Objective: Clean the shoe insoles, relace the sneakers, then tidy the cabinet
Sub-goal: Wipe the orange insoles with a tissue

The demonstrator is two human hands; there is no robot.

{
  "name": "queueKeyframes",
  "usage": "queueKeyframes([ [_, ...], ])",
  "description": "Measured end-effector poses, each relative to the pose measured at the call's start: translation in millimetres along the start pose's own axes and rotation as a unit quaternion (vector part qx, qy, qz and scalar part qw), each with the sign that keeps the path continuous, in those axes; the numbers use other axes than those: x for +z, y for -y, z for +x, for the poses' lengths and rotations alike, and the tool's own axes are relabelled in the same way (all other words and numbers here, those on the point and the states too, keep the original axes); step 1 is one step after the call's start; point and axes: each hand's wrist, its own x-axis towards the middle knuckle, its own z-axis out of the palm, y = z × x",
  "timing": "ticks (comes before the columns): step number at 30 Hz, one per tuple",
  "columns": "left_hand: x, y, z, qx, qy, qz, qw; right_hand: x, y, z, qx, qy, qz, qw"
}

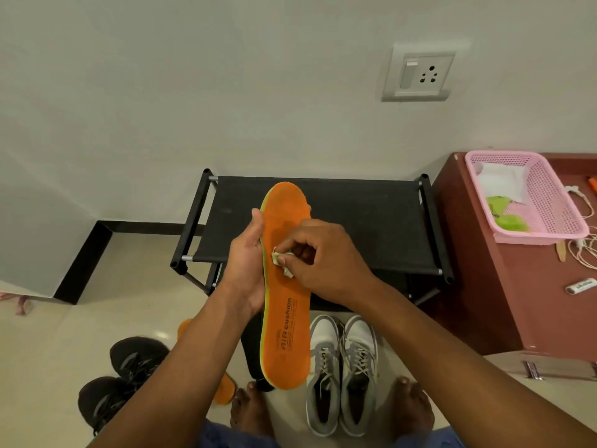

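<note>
Orange insole [284,286] is up in front of the rack [355,218], gripped along its edge by the left hand [247,270]. The right hand [323,260] pinches a small wipe [284,261] against its middle, fingers curled. Cleaning looks to be under way, not finished: a second insole [226,391] lies on the floor below the rack, by the black shoes [129,376]. Grey sneakers [342,373] in front of the rack still carry laces; relacing and tidying seem left.
</note>
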Motion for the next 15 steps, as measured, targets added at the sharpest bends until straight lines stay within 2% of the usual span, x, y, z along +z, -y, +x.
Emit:
queueKeyframes([
  [2, 1, 1, 0, 0.000, 0.010, 0.006, 1.000, -1, -1, 0, -0.004, -0.025, -0.005, 1.000],
  [5, 9, 6, -4, 0.021, 0.046, 0.007, 0.999, -5, -1, 2, -0.006, -0.104, -0.024, 0.994],
  [11, 26, 15, -10, 0.005, 0.104, 0.021, 0.994, -20, -14, 10, 0.045, -0.256, -0.086, 0.962],
  [15, 32, 16, -12, -0.010, 0.116, 0.024, 0.993, -25, -19, 9, 0.057, -0.295, -0.090, 0.950],
])
